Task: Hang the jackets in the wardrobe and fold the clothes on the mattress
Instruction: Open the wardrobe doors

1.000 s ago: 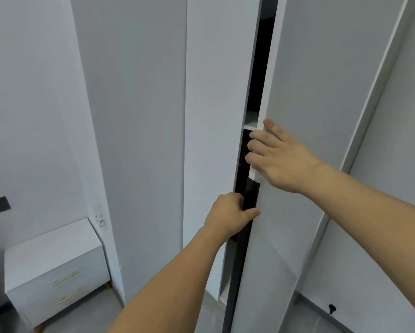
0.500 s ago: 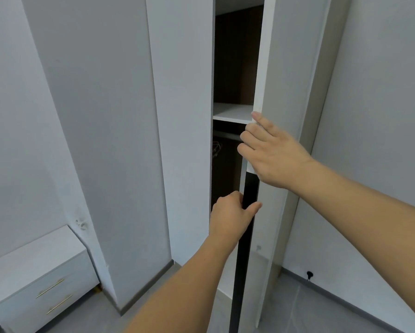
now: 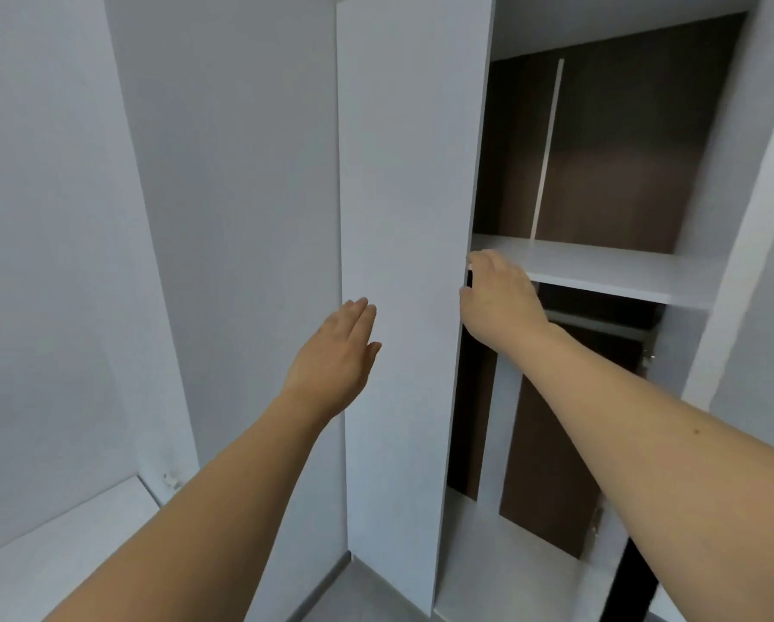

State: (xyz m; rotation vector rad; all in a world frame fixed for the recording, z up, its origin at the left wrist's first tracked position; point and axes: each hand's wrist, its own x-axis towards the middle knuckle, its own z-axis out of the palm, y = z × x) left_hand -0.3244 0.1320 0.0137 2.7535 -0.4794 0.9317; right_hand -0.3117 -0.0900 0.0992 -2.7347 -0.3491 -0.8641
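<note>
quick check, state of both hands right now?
Left hand: open, fingers flat, holding nothing, at the left wardrobe door.
Right hand: fingers curled around that door's edge.

Soft, even light fills the room, bright on the grey walls and on the pale wardrobe door (image 3: 403, 262). The dark brown wardrobe interior (image 3: 622, 163) sits in shade, dimmest below the shelf (image 3: 609, 271). Shadows are faint, without glare. Straight edges bow toward the frame's borders, and detail is slightly smeared.
</note>
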